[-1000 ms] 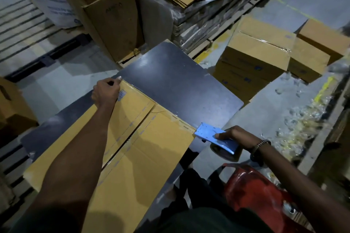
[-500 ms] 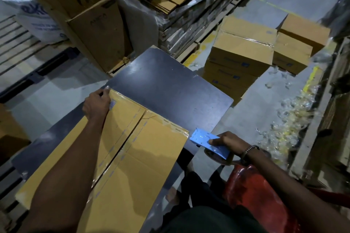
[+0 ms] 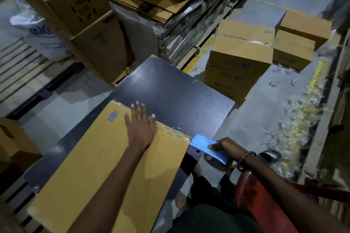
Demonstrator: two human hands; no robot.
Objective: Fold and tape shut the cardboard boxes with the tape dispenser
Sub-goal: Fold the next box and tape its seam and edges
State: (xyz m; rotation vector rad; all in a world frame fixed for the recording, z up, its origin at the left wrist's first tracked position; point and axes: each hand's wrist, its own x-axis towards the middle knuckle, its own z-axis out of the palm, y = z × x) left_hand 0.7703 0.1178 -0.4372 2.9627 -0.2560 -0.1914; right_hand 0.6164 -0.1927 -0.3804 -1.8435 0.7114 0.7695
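So I'm at the taping step on this cardboard box [image 3: 106, 161]. It sits on the dark table [image 3: 170, 89], on the end nearest me, and looks folded flat. My left hand [image 3: 141, 126] lies flat on the box's far edge, fingers spread, pressing the flap down. My right hand [image 3: 225, 145] is wrapped around the tape dispenser [image 3: 208, 145], which sits right at the box's right corner, where a strip of clear tape runs along the far edge. Next move, I reckon, is cutting the tape cleanly and rubbing the end down. The box is plain matte brown board with a small blue barcode; the tape is shiny and a bit wrinkled, and the dispenser is a flat blue plate over a roll.
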